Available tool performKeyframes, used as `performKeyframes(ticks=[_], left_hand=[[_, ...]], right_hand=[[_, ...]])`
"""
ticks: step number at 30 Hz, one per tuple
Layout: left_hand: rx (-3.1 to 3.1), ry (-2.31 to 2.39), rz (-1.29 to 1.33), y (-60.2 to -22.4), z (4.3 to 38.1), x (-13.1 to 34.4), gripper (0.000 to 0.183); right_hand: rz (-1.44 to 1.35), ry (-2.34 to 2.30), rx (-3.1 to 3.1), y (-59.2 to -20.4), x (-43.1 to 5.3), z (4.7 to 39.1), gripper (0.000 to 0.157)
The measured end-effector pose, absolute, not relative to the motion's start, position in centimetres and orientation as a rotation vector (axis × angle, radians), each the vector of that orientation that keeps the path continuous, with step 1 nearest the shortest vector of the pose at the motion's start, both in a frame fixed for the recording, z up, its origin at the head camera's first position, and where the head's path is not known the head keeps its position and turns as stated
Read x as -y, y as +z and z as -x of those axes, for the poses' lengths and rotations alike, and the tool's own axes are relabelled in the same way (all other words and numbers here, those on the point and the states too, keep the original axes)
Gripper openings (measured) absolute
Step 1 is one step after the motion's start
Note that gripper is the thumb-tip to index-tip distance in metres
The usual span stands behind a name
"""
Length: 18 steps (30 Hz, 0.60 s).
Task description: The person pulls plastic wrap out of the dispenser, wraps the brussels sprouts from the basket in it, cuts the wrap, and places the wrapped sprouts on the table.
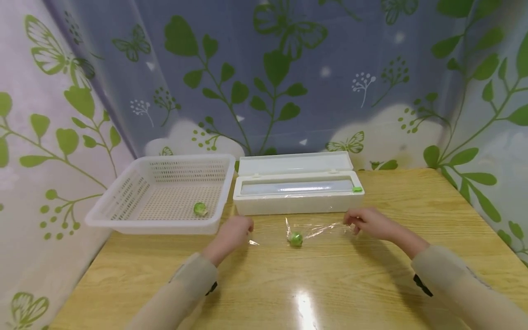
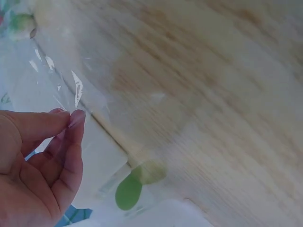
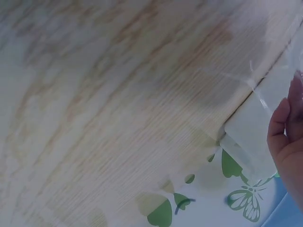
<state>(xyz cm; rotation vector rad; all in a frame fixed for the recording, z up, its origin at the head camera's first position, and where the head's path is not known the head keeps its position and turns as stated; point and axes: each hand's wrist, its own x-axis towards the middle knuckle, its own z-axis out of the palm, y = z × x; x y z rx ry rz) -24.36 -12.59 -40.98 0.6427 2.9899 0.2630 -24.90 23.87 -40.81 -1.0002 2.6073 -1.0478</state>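
Clear plastic wrap (image 1: 321, 229) stretches between the two hands, in front of a white wrap dispenser box (image 1: 299, 204) whose lid stands raised. My left hand (image 1: 232, 233) pinches the wrap's left side; in the left wrist view, thumb and fingertips meet on the film (image 2: 77, 90). At the other side my right hand (image 1: 370, 222) pinches the film, though the right wrist view cuts off part of that hand (image 3: 291, 137). Between the hands, a small round green vegetable like a Brussels sprout (image 1: 295, 239) is at the film; whether it lies under or on it I cannot tell.
A white plastic basket (image 1: 154, 223) stands at the back left, with a similar green vegetable (image 1: 200, 209) inside. The box carries a green slider (image 1: 356, 189) at its right end. A patterned curtain (image 1: 231, 59) hangs behind the wooden table (image 1: 350, 284).
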Motion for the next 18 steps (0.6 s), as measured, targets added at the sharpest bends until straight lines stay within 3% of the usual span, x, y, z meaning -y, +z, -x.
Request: performKeyframes(ticks=[5, 18], left_hand=[[-2.957, 0.145, -0.612, -41.2, 24.6, 12.1, 0.002], [-2.939, 0.054, -0.633, -41.7, 24.5, 11.8, 0.018]], right_hand=[[0.983, -0.814, -2.695, -41.1, -23.8, 25.4, 0.014], [0.994, -0.345, -2.894, -42.0, -22.7, 24.8, 0.007]])
